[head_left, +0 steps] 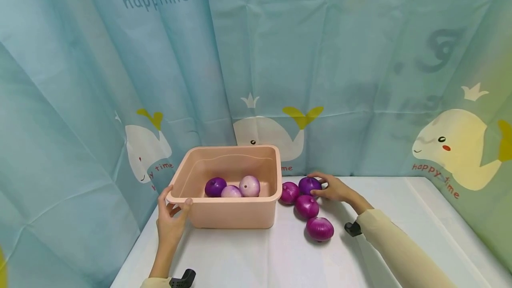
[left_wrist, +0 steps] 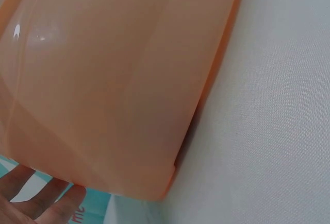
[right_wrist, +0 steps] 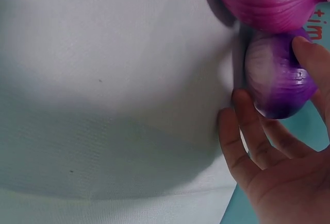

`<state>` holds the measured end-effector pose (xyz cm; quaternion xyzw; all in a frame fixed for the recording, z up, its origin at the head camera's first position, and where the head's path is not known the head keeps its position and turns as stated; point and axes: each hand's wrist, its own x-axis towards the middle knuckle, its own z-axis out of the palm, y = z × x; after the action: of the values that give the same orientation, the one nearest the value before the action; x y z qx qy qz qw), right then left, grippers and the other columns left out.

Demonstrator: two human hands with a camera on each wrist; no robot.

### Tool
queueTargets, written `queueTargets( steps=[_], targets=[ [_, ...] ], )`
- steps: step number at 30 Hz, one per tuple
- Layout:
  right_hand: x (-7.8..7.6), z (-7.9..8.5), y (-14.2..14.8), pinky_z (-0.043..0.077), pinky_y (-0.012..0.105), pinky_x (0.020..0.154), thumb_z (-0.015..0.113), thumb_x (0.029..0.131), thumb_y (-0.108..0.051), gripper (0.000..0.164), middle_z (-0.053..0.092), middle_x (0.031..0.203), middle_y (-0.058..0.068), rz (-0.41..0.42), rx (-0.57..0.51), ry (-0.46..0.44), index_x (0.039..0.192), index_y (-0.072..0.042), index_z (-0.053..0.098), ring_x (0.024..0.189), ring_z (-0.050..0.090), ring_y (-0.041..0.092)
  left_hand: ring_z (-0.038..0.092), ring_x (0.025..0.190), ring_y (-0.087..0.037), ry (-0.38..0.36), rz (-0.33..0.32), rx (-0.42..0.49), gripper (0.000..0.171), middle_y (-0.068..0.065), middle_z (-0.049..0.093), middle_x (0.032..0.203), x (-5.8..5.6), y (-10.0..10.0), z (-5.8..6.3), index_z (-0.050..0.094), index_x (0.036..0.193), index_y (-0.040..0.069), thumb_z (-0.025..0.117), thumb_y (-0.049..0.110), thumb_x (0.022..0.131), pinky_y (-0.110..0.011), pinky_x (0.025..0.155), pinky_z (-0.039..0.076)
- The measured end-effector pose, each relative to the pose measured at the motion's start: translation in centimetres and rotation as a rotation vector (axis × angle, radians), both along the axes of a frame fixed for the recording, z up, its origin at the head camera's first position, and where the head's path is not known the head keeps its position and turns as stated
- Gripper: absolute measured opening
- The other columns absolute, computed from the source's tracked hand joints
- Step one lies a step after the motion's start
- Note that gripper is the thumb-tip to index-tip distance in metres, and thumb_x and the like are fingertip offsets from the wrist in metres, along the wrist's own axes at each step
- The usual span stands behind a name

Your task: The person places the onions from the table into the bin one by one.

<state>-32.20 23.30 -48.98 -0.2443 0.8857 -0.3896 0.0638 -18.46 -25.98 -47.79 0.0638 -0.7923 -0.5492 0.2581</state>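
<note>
My left hand (head_left: 171,221) grips the front left corner of a pink plastic bin (head_left: 236,212), thumb over the front rim and fingers along the left side. The left wrist view shows the bin's wall (left_wrist: 113,90) up close, with fingers (left_wrist: 62,203) at its edge. Inside the bin lie a dark purple onion (head_left: 215,187) and two pale onions (head_left: 250,186). My right hand (head_left: 334,189) holds another dark purple onion (right_wrist: 281,74) on the table, thumb on one side and fingers curled round the other. Beside it lie magenta onions (head_left: 307,207), one touching it in the right wrist view.
Three magenta onions in all lie right of the bin, the nearest onion (head_left: 320,229) toward the front. A white cloth covers the table (head_left: 236,261). Behind and at the sides hangs a blue curtain (head_left: 288,57) printed with whales.
</note>
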Motion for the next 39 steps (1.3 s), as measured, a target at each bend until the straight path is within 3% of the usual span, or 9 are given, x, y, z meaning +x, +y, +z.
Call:
queueTargets(
  steps=[8, 15, 22, 28, 36, 39],
  targets=[
    [-0.3, -0.1, 0.1, 0.054, 0.034, 0.063, 0.079, 0.092, -0.018, 0.056, 0.063, 0.120, 0.034, 0.001, -0.029, -0.043, 0.141, -0.004, 0.055, 0.083, 0.066, 0.026, 0.055, 0.126, -0.041, -0.004, 0.004, -0.002, 0.073, -0.015, 0.037, 0.160, 0.0, 0.0, 0.0, 0.029, 0.159, 0.027, 0.070, 0.026, 0.099, -0.003, 0.078, 0.045],
    [0.2, 0.1, -0.1, 0.057, 0.039, 0.063, 0.078, 0.092, -0.013, 0.057, 0.062, 0.120, 0.037, 0.014, -0.072, -0.065, 0.141, 0.000, 0.053, 0.085, 0.067, 0.030, 0.055, 0.130, -0.038, -0.009, 0.012, -0.007, 0.074, -0.013, 0.038, 0.161, 0.0, 0.0, 0.0, 0.030, 0.159, 0.027, 0.071, 0.027, 0.098, -0.003, 0.081, 0.044],
    [0.2, 0.2, -0.1, 0.056, 0.036, 0.071, 0.079, 0.090, -0.012, 0.058, 0.061, 0.125, 0.033, 0.013, -0.069, -0.067, 0.141, 0.000, 0.053, 0.110, 0.063, 0.044, 0.055, 0.129, -0.033, -0.008, 0.017, -0.006, 0.073, -0.011, 0.039, 0.160, 0.0, 0.1, 0.0, 0.030, 0.159, 0.028, 0.071, 0.028, 0.098, -0.009, 0.086, 0.047],
    [-0.1, 0.7, 0.0, 0.057, 0.035, 0.067, 0.080, 0.087, -0.008, 0.060, 0.064, 0.115, 0.029, 0.051, -0.043, -0.052, 0.139, 0.003, 0.054, 0.092, 0.065, 0.032, 0.055, 0.129, -0.030, -0.001, 0.013, 0.000, 0.073, -0.011, 0.039, 0.161, 0.1, 0.0, -0.3, 0.030, 0.159, 0.027, 0.071, 0.027, 0.098, -0.007, 0.086, 0.046],
    [0.3, 3.3, 0.3, 0.058, 0.045, 0.085, 0.082, 0.087, -0.013, 0.057, 0.058, 0.131, 0.029, 0.082, 0.041, 0.012, 0.137, -0.003, 0.059, 0.114, 0.059, 0.043, 0.055, 0.128, -0.038, 0.012, 0.003, 0.000, 0.073, -0.015, 0.039, 0.160, 0.2, -0.1, -0.1, 0.030, 0.159, 0.026, 0.070, 0.027, 0.098, -0.003, 0.079, 0.045],
    [0.7, 4.7, 0.6, 0.058, 0.047, 0.087, 0.081, 0.087, -0.010, 0.055, 0.056, 0.133, 0.030, 0.113, 0.034, 0.042, 0.137, -0.001, 0.059, 0.113, 0.060, 0.043, 0.056, 0.127, -0.039, 0.007, -0.001, 0.003, 0.073, -0.014, 0.039, 0.160, 0.1, -0.1, -0.1, 0.030, 0.159, 0.026, 0.071, 0.027, 0.098, -0.004, 0.077, 0.046]
  ],
)
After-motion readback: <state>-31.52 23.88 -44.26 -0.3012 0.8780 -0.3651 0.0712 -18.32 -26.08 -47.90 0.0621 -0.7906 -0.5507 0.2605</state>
